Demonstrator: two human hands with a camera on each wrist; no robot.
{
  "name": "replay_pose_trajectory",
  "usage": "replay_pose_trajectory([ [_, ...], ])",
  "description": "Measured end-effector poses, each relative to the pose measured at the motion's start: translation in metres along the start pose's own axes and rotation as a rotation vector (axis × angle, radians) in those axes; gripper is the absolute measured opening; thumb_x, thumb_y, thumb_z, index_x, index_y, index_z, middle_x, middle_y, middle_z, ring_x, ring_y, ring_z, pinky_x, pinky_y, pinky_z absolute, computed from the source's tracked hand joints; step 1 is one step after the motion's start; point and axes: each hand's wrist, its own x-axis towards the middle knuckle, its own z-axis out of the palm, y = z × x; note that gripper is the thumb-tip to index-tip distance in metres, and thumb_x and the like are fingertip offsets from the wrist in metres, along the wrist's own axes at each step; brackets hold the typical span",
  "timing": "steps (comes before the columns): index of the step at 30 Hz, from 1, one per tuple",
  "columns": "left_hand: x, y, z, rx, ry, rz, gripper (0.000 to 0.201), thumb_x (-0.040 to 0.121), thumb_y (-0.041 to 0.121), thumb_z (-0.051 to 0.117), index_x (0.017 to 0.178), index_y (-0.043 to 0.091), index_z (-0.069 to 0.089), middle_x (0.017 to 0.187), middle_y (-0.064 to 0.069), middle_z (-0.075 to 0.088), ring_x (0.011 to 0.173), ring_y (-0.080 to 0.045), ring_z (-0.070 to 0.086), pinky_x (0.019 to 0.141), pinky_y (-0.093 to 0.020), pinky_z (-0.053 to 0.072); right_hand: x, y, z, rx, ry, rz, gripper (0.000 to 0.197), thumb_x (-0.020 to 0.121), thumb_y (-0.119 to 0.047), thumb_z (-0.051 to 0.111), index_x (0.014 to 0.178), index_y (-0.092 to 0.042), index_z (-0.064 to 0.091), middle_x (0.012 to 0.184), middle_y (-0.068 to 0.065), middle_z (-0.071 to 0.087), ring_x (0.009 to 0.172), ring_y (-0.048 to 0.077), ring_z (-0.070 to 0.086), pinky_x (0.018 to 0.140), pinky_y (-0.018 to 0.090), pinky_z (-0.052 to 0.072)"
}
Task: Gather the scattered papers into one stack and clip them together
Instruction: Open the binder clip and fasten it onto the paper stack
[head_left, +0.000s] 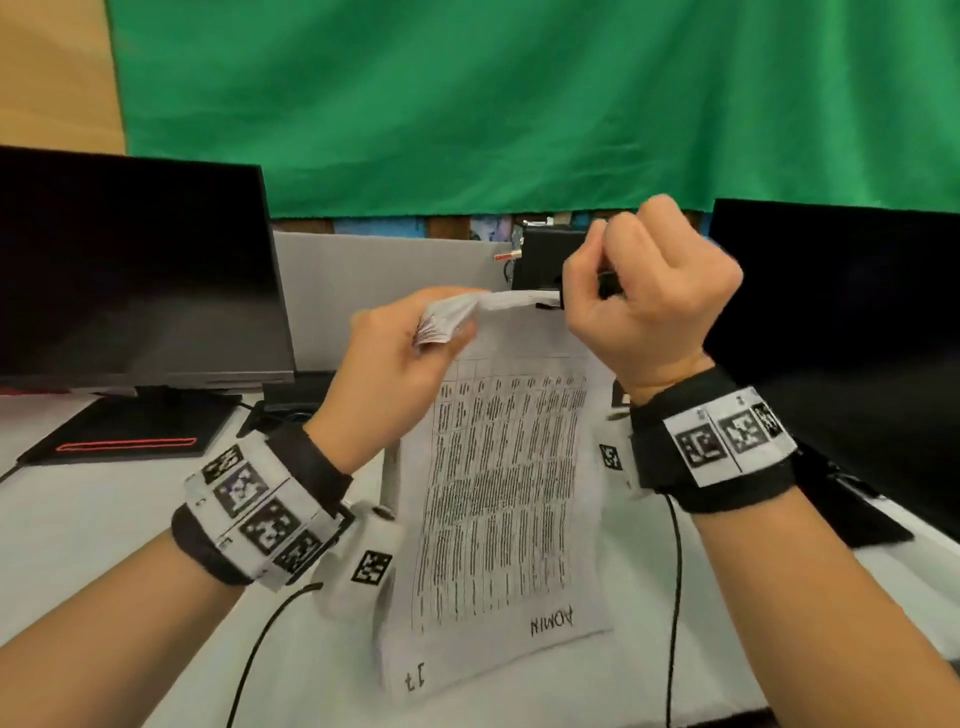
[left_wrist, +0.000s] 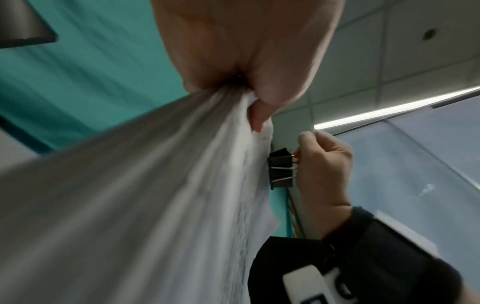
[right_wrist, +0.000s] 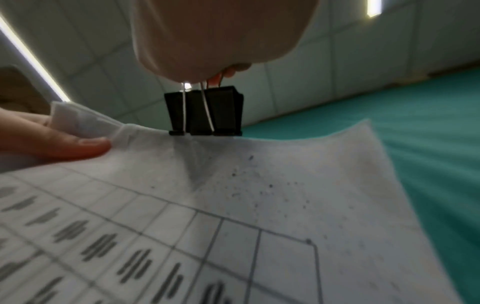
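Observation:
A stack of printed papers (head_left: 498, 488) with a table of text hangs upright above the white desk. My left hand (head_left: 415, 343) pinches its top left corner, where the sheets fan out; the same stack (left_wrist: 155, 185) fills the left wrist view. My right hand (head_left: 623, 291) grips the wire handles of a black binder clip (right_wrist: 203, 111), whose mouth sits at the top edge of the papers (right_wrist: 259, 195). The clip (left_wrist: 281, 168) also shows beside the paper edge in the left wrist view. How far the clip's mouth is spread is hidden.
A dark monitor (head_left: 130, 270) stands at the left and another monitor (head_left: 841, 338) at the right. A black pad (head_left: 130, 431) with a red stripe lies under the left monitor. A grey panel (head_left: 374, 270) and a green curtain (head_left: 519, 104) stand behind.

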Motion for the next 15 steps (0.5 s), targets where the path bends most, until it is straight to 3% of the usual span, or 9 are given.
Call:
replay_pose_trajectory([
  [3,0.005,0.026,-0.004,0.004,0.058,0.077,0.027,0.091,0.009,0.059,0.112,0.026,0.06,0.099,0.025,0.061,0.088,0.017,0.057,0.08,-0.003,0.041,0.025,0.0,-0.016,-0.01,0.002,-0.106,0.04,0.076,0.0,0.063,0.051,-0.011,0.034,0.051,0.01,0.03,0.043,0.026,0.019,0.039,0.031,0.019],
  [6,0.011,0.044,-0.008,0.014,0.088,0.121,0.025,0.089,0.012,0.058,0.113,0.021,0.061,0.099,0.025,0.06,0.091,0.019,0.056,0.083,-0.003,0.041,0.044,-0.002,-0.026,-0.02,0.004,-0.158,0.042,0.076,0.001,0.062,0.056,-0.015,0.028,0.051,0.009,0.027,0.044,0.027,0.017,0.04,0.031,0.018],
  [10,0.017,0.064,-0.017,0.02,0.04,0.194,0.024,0.089,0.012,0.059,0.112,0.015,0.064,0.098,0.009,0.067,0.09,-0.002,0.063,0.081,-0.015,0.047,0.07,0.005,-0.036,0.007,-0.001,-0.187,0.041,0.078,-0.002,0.061,0.056,-0.015,0.03,0.053,0.007,0.027,0.046,0.025,0.017,0.042,0.029,0.018],
  [15,0.016,0.073,-0.027,0.094,0.01,0.295,0.023,0.09,0.012,0.059,0.112,0.013,0.066,0.085,-0.004,0.071,0.07,-0.019,0.063,0.066,-0.034,0.047,0.089,-0.003,-0.031,0.135,-0.159,-0.171,0.042,0.079,-0.005,0.061,0.059,-0.021,0.027,0.06,-0.002,0.024,0.044,0.025,0.024,0.042,0.027,0.02],
])
